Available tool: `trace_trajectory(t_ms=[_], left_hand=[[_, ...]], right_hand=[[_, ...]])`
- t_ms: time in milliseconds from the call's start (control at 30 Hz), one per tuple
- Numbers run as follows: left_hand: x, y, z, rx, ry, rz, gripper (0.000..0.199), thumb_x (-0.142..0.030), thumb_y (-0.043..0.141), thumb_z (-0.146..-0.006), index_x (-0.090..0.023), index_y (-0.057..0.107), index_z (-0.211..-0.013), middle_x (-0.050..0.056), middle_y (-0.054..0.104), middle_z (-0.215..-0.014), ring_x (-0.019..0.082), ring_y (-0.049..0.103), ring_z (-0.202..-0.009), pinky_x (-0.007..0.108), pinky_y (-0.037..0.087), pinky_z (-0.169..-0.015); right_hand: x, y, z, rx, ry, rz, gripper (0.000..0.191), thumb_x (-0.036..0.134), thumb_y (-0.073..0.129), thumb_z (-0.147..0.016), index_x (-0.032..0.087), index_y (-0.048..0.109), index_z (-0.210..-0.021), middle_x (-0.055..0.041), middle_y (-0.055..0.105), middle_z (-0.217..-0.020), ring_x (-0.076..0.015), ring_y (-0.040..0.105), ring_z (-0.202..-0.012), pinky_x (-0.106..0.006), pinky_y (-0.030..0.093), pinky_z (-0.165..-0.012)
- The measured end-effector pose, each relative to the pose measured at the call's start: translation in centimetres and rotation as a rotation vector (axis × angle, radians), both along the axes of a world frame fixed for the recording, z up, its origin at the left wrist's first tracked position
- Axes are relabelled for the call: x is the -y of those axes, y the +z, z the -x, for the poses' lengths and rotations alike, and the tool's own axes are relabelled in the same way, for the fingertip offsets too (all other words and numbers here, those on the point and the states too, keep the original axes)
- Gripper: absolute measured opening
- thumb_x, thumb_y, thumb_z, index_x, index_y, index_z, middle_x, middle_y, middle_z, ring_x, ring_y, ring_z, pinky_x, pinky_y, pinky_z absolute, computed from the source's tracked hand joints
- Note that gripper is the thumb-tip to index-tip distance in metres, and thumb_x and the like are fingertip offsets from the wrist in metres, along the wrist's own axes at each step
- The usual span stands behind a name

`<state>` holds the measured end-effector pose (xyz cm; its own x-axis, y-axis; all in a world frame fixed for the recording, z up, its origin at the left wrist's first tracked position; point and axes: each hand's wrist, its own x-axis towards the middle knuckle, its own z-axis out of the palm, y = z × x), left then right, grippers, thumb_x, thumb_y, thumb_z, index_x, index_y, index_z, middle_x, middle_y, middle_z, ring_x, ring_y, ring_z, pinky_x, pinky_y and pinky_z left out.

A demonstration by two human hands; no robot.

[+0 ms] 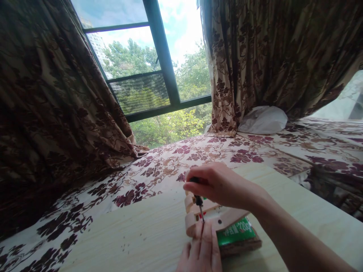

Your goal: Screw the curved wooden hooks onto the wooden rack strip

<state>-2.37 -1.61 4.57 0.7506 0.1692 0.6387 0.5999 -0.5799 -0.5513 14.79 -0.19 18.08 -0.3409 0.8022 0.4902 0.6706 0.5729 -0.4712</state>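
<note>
My right hand (214,185) is closed round the black handle of a screwdriver (199,201), whose metal shaft points down at a light wooden piece (228,220). Rounded wooden parts (190,223) stand at the left end of this piece. My left hand (202,249) presses on the wooden piece with its fingertips, close to the screwdriver's tip. Under the wood lies a green and brown packet (236,232) with white print. A dark round hole shows in the wood, right of the tip.
The pale wooden board (127,230) has small dark crumbs on its left part. Beyond it spreads a flowered cloth (181,151), with a white plastic bag (263,119) at the back right. Patterned curtains (56,83) flank a window (170,56).
</note>
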Motion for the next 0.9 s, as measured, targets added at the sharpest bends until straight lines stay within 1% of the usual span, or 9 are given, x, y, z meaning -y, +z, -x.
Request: trace_trajectory(t_ms=[67,133,333,400,533,700,767,833,900], left_hand=[[0.0,0.1,0.0,-0.016,0.006,0.0,0.029,-0.008,0.04,-0.087,-0.016,0.063,-0.102,-0.001,0.071,-0.105,0.013,0.066,-0.096,0.02,0.053,-0.063],[0.1,0.1,0.1,-0.022,0.016,0.006,0.028,-0.009,0.04,-0.087,-0.016,0.063,-0.102,-0.001,0.07,-0.107,0.014,0.066,-0.096,0.02,0.053,-0.063],[0.1,0.0,0.1,0.001,0.012,0.016,0.026,-0.01,0.043,-0.087,-0.017,0.063,-0.102,-0.002,0.07,-0.106,0.013,0.066,-0.096,0.019,0.053,-0.064],[0.1,0.0,0.1,0.011,0.014,0.017,0.026,-0.01,0.043,-0.087,-0.017,0.063,-0.101,-0.002,0.071,-0.106,0.013,0.066,-0.096,0.019,0.053,-0.064],[0.3,0.1,0.0,-0.002,0.017,0.016,0.024,-0.011,0.044,-0.086,-0.017,0.063,-0.101,-0.001,0.071,-0.105,0.014,0.066,-0.096,0.02,0.053,-0.064],[0.2,0.0,-0.1,0.028,0.005,0.018,0.024,-0.011,0.044,-0.086,-0.017,0.064,-0.098,-0.001,0.072,-0.102,0.013,0.067,-0.092,0.02,0.053,-0.063],[0.1,0.0,-0.1,0.041,-0.004,0.012,0.025,-0.01,0.043,-0.086,-0.017,0.065,-0.096,-0.002,0.073,-0.098,0.013,0.068,-0.09,0.02,0.052,-0.06],[0.0,0.2,-0.2,0.03,0.0,-0.003,0.028,-0.007,0.04,-0.087,-0.017,0.065,-0.095,-0.002,0.073,-0.097,0.012,0.068,-0.089,0.02,0.051,-0.058],[0.0,0.4,-0.2,0.011,-0.001,-0.028,0.033,-0.004,0.036,-0.087,-0.017,0.065,-0.095,-0.002,0.073,-0.096,0.012,0.068,-0.088,0.02,0.051,-0.057]], right_hand=[[0.2,0.2,0.1,0.012,0.141,0.01,0.023,0.031,0.05,-0.09,0.016,0.067,-0.086,0.0001,0.061,-0.069,-0.0084,0.049,-0.062,-0.022,0.032,-0.059],[0.3,0.3,0.3,0.009,0.204,-0.002,0.023,0.03,0.049,-0.091,0.016,0.066,-0.087,0.0001,0.061,-0.071,-0.0082,0.05,-0.064,-0.022,0.033,-0.06],[-0.5,-0.3,0.3,0.004,-0.119,-0.016,0.03,0.037,0.05,-0.089,0.015,0.065,-0.075,-0.0005,0.059,-0.062,-0.0094,0.047,-0.058,-0.024,0.029,-0.056],[-0.4,-0.3,0.2,0.014,-0.101,-0.026,0.026,0.034,0.049,-0.09,0.016,0.066,-0.08,-0.0008,0.061,-0.067,-0.0095,0.049,-0.061,-0.024,0.03,-0.057],[-0.3,-0.3,0.2,0.028,0.053,-0.038,0.021,0.03,0.049,-0.091,0.017,0.065,-0.091,-0.0005,0.063,-0.074,-0.009,0.05,-0.064,-0.023,0.03,-0.059],[-1.3,-1.2,0.4,0.052,-0.152,-0.055,0.029,0.037,0.047,-0.09,0.016,0.063,-0.079,-0.0011,0.059,-0.065,-0.0098,0.047,-0.059,-0.025,0.026,-0.056],[-1.4,-0.9,0.3,0.127,-0.216,-0.063,0.031,0.035,0.043,-0.092,0.016,0.06,-0.076,-0.0015,0.058,-0.063,-0.0099,0.045,-0.058,-0.027,0.023,-0.055],[-1.1,-0.1,0.1,0.252,-0.175,-0.081,0.029,0.032,0.041,-0.093,0.016,0.059,-0.076,-0.0015,0.058,-0.065,-0.01,0.043,-0.057,-0.027,0.022,-0.054],[-0.5,1.2,0.0,0.38,0.006,-0.075,0.022,0.029,0.044,-0.092,0.017,0.059,-0.081,-0.0019,0.061,-0.072,-0.0102,0.046,-0.063,-0.027,0.024,-0.056]])
